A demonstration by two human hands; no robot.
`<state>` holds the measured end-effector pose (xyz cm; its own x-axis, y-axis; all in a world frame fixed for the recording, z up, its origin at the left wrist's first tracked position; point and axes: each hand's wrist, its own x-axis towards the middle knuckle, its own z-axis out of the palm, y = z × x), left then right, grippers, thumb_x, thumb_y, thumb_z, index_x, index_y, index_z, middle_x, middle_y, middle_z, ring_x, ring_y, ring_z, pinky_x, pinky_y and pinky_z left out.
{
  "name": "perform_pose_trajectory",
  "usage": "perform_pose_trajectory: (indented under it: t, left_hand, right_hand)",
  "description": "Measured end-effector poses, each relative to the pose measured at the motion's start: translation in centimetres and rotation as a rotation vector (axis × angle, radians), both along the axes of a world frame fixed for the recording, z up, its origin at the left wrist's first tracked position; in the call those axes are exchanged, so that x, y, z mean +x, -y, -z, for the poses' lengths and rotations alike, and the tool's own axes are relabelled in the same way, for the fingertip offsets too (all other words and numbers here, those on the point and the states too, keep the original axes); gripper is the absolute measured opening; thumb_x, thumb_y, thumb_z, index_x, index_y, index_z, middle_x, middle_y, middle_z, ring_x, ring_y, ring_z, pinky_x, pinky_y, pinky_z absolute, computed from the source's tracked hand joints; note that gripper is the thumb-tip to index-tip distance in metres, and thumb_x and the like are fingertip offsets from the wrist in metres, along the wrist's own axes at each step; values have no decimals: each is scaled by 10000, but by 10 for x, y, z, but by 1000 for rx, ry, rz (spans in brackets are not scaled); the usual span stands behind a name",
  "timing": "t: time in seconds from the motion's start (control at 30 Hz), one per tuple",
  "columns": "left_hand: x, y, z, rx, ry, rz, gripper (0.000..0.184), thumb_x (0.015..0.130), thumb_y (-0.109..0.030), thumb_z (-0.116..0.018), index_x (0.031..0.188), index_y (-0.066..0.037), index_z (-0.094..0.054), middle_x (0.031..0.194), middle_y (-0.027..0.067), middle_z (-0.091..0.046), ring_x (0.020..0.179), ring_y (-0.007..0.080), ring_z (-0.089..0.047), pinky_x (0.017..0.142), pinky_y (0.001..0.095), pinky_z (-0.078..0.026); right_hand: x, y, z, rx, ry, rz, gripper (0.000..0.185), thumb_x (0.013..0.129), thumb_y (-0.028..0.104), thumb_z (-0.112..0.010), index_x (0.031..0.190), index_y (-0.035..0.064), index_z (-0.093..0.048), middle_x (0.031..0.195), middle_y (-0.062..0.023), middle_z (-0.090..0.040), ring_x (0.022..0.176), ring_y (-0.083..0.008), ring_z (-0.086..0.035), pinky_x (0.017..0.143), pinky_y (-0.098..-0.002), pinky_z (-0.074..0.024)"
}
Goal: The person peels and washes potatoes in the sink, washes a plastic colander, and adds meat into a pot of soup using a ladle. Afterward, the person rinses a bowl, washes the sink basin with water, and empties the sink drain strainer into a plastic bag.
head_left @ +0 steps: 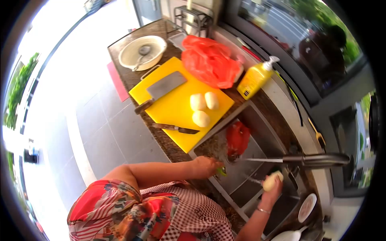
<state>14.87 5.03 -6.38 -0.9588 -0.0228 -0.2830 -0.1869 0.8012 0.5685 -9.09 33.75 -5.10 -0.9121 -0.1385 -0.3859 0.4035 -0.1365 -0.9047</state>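
We see a smooth, pale yellow, egg-shaped potato with its skin off (272, 180) in the right hand (274, 192), held up over the grey steel sink (237, 180); the fingers of that hand curl round its side, though we cannot see every tip; the left hand (206, 166) is over the near edge of the sink, its fingers folded round a small bright green thing (221, 171), and we cannot tell just how they pinch it or what it is; the dark, shiny tap (321, 160) sticks out over the sink close to the potato; a crumpled red bundle (238, 136) lies in the sink; three pale, round potatoes (198, 102) sit close together on the flat yellow board (173, 111), near a wide grey cleaver (167, 85) and a small knife with a brown wooden handle (165, 126); we think the held potato is hard and stiff, and light enough for one hand; bare and likely wet, it may be slippery; a squeeze should not hurt it, but a drop could bruise it; we would hold it round its fat middle, thumb on one side and fingers on the other.
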Motion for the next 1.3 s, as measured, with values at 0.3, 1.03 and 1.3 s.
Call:
perform_pose_trajectory:
  t: [0.3,1.03,1.3]
  left_hand:
    - [15,-16,2,114,-187,36,552,863,-162,-589,1405,-94,-509,1043,203,-680,909,380,-686,767,464,-566]
    - [36,68,-84,218,-575,-217,478,874,-247,-704,1292,-65,-561,833,192,-664,773,401,-659,699,481,-534]
    - [167,280,-61,-148,-569,-754,300,887,-146,-672,1182,-101,-652,997,146,-693,897,361,-679,787,435,-564]
  right_hand:
    - [-63,-65,-33,337,-367,4,430,896,297,-690,1250,69,-603,1092,-61,-656,939,-199,-642,685,-353,-514]
    - [113,29,-23,511,-249,-230,441,899,162,-674,1287,-25,-580,1119,-115,-624,887,-187,-641,771,-339,-536]
    - [198,120,21,885,-281,-79,564,947,350,-670,1383,16,-543,1294,-165,-601,1070,-271,-631,859,-420,-547]
